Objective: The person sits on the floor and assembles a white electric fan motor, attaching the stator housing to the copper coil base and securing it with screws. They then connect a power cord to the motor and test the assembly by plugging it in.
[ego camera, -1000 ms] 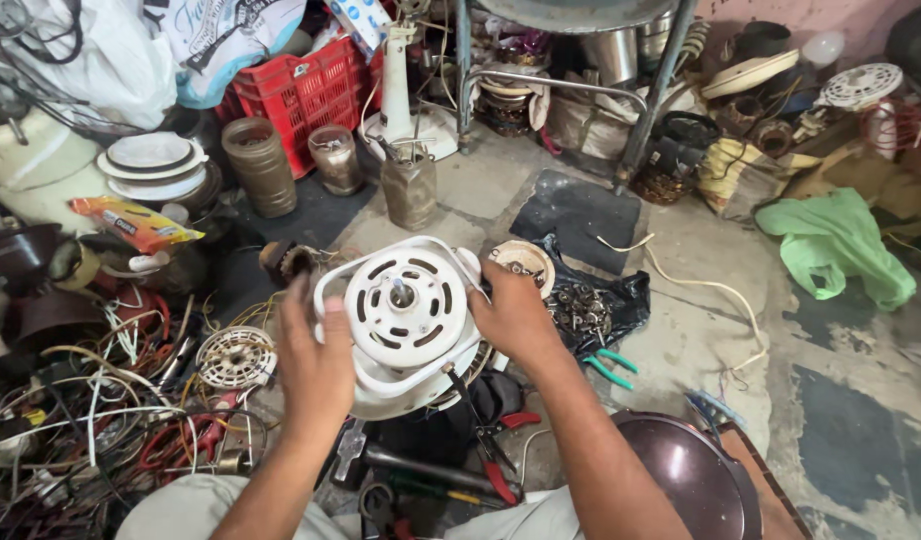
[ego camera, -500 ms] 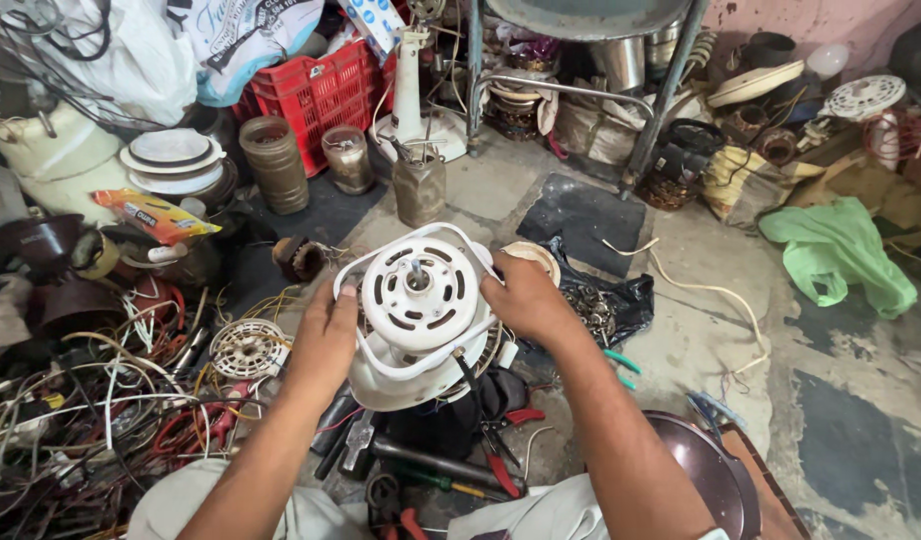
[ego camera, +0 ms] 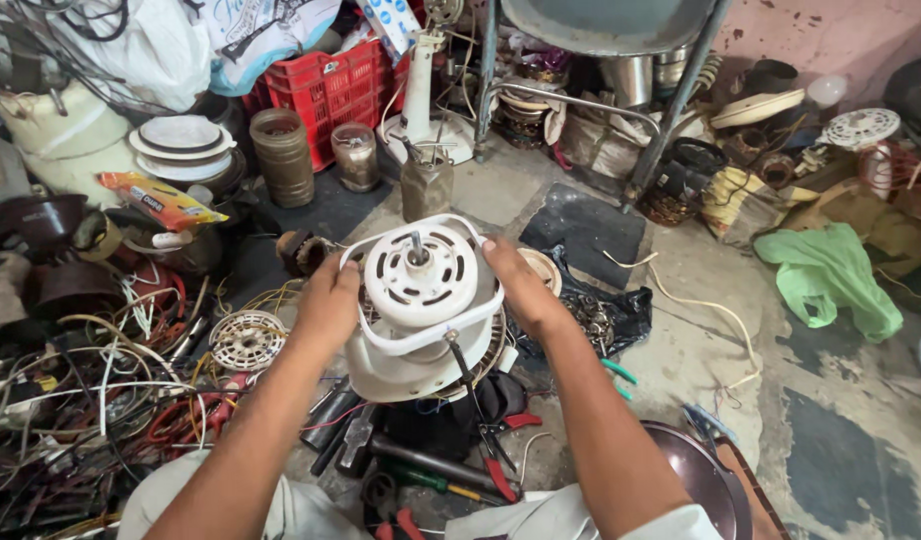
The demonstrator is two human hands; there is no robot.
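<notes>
White plastic fills the middle of the view: a round fan motor housing (ego camera: 421, 300) with a slotted face and a short metal shaft standing up at its centre, framed by a rounded square bracket. Both hands clamp it from the sides — the left hand (ego camera: 326, 300) wraps the rim at nine o'clock with the fingers curled over the bracket edge, and the right hand (ego camera: 521, 285) presses the rim at three o'clock, fingers flat and closed against it. The housing is held just above a heap of hand tools (ego camera: 431, 460) at six o'clock, among them red-handled pliers and dark metal bars.

At nine o'clock from the housing a tangle of wires (ego camera: 91, 400) spreads over the floor, with a small round white grille (ego camera: 246, 340) lying at its near edge. At eleven o'clock stand two brown cylindrical jars (ego camera: 284, 155), and behind them a red plastic crate (ego camera: 331, 85). At twelve o'clock a dull metal can (ego camera: 426, 185) stands on the concrete, just beyond the housing. A crumpled green cloth (ego camera: 831, 275) lies at three o'clock, well apart from the hands, and a dark round bowl (ego camera: 696, 480) sits at five o'clock beside the right forearm.
</notes>
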